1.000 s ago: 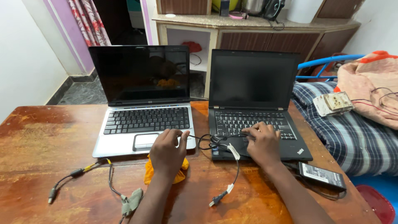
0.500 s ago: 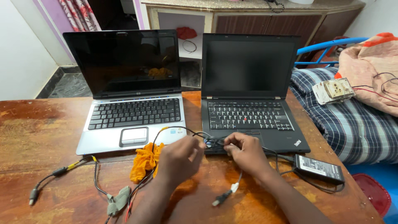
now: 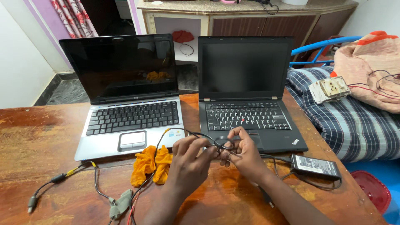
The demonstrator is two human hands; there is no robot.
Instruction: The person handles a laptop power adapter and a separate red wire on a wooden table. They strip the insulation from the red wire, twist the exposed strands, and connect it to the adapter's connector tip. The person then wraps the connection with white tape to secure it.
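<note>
Left hand [image 3: 189, 160]: pinching the black cable [image 3: 216, 143]
Right hand [image 3: 243, 154]: fingers closed on the same cable
Cable: above the desk's [image 3: 25, 133] front edge, before the black laptop [image 3: 246, 91]

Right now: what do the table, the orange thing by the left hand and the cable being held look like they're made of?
Table: wood, glossy worn varnish; grain and reflections show.
Orange cloth: soft fabric, matte; crumpled folds.
Black cable: likely rubber or plastic sheath, smooth; bends in tight loops between left hand and right hand.

Two laptops side by side on table [image 3: 33, 137]; adapter [image 3: 315, 166] right of hands
</note>
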